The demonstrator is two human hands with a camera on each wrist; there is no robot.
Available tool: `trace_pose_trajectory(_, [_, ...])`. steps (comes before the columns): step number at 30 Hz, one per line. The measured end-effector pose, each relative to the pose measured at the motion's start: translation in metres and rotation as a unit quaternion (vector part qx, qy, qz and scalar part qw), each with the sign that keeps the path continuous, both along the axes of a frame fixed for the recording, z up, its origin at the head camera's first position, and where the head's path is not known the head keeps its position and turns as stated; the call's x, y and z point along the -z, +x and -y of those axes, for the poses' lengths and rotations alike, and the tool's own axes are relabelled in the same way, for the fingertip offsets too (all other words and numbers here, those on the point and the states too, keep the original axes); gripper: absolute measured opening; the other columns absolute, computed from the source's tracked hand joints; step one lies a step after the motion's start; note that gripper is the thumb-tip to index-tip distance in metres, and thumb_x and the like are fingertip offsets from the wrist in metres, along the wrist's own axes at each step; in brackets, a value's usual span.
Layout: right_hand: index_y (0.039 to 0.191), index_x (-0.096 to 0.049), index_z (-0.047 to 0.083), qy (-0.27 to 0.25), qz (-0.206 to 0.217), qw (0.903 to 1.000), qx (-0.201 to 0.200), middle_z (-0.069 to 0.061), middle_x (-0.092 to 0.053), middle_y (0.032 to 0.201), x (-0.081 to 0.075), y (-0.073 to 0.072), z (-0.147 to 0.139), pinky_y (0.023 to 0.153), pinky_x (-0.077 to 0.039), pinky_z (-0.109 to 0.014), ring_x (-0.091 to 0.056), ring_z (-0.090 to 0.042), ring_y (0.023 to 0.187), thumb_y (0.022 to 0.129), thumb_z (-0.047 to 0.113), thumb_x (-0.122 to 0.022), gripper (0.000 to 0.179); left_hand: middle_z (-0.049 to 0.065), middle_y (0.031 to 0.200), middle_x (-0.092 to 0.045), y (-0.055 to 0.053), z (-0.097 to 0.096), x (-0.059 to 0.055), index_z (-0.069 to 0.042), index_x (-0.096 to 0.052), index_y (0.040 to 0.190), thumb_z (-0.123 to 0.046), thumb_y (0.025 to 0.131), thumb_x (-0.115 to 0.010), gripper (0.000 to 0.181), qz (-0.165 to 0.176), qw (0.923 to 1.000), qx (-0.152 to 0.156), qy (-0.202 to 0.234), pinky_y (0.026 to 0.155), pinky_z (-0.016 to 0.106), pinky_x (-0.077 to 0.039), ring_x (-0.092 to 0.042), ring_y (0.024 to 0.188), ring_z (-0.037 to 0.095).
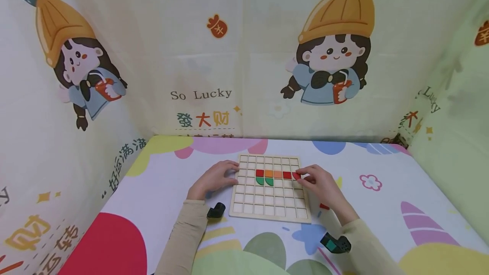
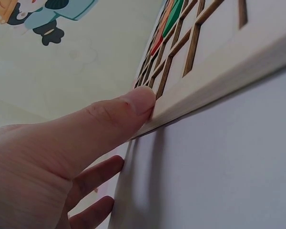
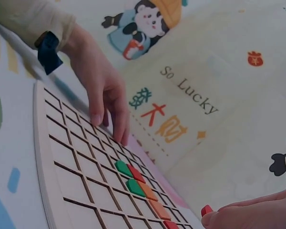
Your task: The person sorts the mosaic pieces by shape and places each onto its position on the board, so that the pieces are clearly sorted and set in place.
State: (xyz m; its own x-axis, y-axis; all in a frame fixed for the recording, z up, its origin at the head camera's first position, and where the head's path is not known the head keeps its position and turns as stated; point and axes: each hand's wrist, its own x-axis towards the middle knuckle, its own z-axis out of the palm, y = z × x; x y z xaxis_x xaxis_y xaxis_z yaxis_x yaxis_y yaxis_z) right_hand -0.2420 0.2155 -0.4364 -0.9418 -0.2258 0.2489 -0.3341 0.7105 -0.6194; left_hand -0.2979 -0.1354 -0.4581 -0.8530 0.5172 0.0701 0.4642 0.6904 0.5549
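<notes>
A wooden grid board (image 1: 248,214) lies flat on the table. In one row sit a red square tile (image 1: 259,173), two orange tiles (image 1: 273,174) and another red tile (image 1: 287,175); below the row's left end are two green rounded tiles (image 1: 264,180). My right hand (image 1: 320,183) pinches a small red tile (image 3: 206,210) between thumb and fingertips, at the right end of that row. At the board's left edge my left hand (image 1: 214,178) rests with its thumb (image 2: 119,114) against the wooden rim, its fingers spread.
A patterned cloth (image 1: 168,224) covers the table, and printed curtains (image 1: 263,54) stand behind and at both sides. A small red shape (image 1: 324,206) shows beside the right wrist, partly hidden. Black wrist devices (image 1: 216,210) are worn on both arms.
</notes>
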Motion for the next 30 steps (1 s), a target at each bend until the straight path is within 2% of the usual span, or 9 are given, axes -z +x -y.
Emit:
trace_pose_trajectory(9, [0.113, -0.071, 0.004, -0.002, 0.001, 0.9999, -0.011, -0.011, -0.064, 0.107, 0.002, -0.010, 0.015, 0.079, -0.058, -0.040, -0.065, -0.021, 0.085, 0.086, 0.011, -0.075, 0.028, 0.007, 0.137, -0.056, 0.001, 0.001, -0.003, -0.003, -0.066, 0.123, -0.021, 0.086, -0.076, 0.043, 0.002, 1.0000, -0.003, 0.003, 0.114, 0.041, -0.033, -0.046, 0.133, 0.027])
trace_pose_trajectory(18, [0.116, -0.070, 0.008, -0.012, 0.046, 0.9988, 0.006, -0.008, -0.064, 0.110, 0.006, -0.012, 0.022, 0.080, -0.056, -0.038, -0.061, -0.019, 0.088, 0.089, 0.014, -0.073, 0.028, 0.006, 0.137, -0.056, 0.001, 0.000, 0.001, -0.004, -0.066, 0.123, -0.022, 0.086, -0.076, 0.042, 0.006, 1.0000, -0.005, 0.002, 0.113, 0.041, -0.034, -0.045, 0.133, 0.026])
trace_pose_trajectory(23, [0.114, -0.071, 0.009, -0.013, 0.051, 0.9986, -0.010, -0.006, -0.064, 0.109, 0.008, -0.013, 0.025, 0.079, -0.055, -0.035, -0.061, -0.018, 0.087, 0.087, 0.016, -0.075, 0.028, 0.006, 0.137, -0.056, 0.001, -0.001, 0.000, -0.005, -0.066, 0.123, -0.022, 0.086, -0.076, 0.042, 0.005, 1.0000, -0.008, 0.000, 0.114, 0.041, -0.033, -0.045, 0.133, 0.026])
trace_pose_trajectory(30, [0.111, -0.073, 0.006, -0.004, 0.046, 0.9986, -0.026, -0.006, -0.066, 0.106, 0.010, -0.015, 0.032, 0.081, -0.056, -0.038, -0.063, -0.019, 0.088, 0.085, 0.015, -0.077, 0.028, 0.007, 0.138, -0.056, 0.002, -0.002, 0.000, -0.004, -0.066, 0.123, -0.021, 0.086, -0.076, 0.042, 0.009, 0.9999, -0.008, 0.003, 0.113, 0.042, -0.034, -0.045, 0.133, 0.027])
